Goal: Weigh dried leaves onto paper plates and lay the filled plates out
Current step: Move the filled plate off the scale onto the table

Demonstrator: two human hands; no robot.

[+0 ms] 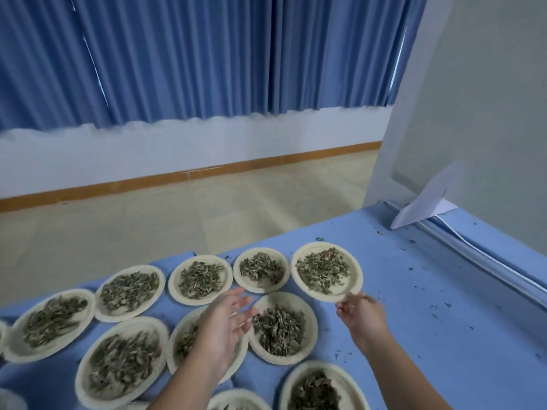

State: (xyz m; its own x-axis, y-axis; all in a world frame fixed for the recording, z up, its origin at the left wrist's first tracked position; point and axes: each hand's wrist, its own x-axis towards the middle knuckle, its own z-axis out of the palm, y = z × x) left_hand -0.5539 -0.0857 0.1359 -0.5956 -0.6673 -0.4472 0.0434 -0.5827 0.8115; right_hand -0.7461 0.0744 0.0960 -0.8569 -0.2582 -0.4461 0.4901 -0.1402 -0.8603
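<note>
A table (414, 306) under a blue cloth carries many paper plates of dried leaves. The far row holds 5 plates, and the paper plate (319, 247) at its right end lies close to the table's far edge, with its heap of dried leaves (324, 272) in the middle. The right hand (359, 312) reaches to this plate's near rim. Its fingers are curled there and seem to pinch the rim, though blur makes the contact hard to read. The left hand (228, 324) holds nothing. Its fingers are straight and loosely spread, and it hovers over the second row, hiding part of the middle plate (177, 335) there, with its fingertips just beside the second-row right plate (314, 327). The 2 hands are well apart. More filled plates sit toward the table's near edge and left side, some cut off by the frame. Leaf crumbs (411, 269) are scattered over the bare cloth on the right side of the table. A folded white sheet (423, 208) stands at the far right corner, and a white cable (488, 258) runs along the right edge.
</note>
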